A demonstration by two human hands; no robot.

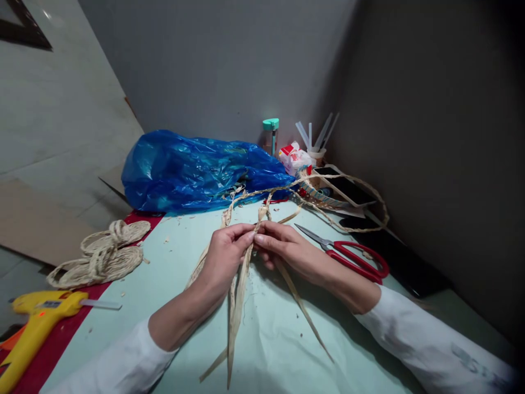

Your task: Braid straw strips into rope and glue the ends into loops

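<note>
Two white cloth sleeves, left (pixel 127 355) and right (pixel 422 339), lie nearest the camera. Beyond them, the left hand (pixel 223 254) and right hand (pixel 293 249) meet above the pale green surface (pixel 164 306), fingers (pixel 246 238) pinching flat, straw-coloured fibre strips (pixel 241 290) where they join a thin braided tan cord (pixel 383 202) looping behind. To plait well, I'd pinch close to the last crossing, pull evenly and lay each strip flat. Counted: two hands; one cord, by the look of it; strips too overlapped to number; one pair of red-handled scissors (pixel 361 262) beside the right forearm; one yellow glue gun (pixel 51 306); two coiled, woven straw slippers (pixel 102 262) at left; one crumpled blue plastic bag (pixel 192 169); one teal-lidded clear jar (pixel 270 134).
</note>
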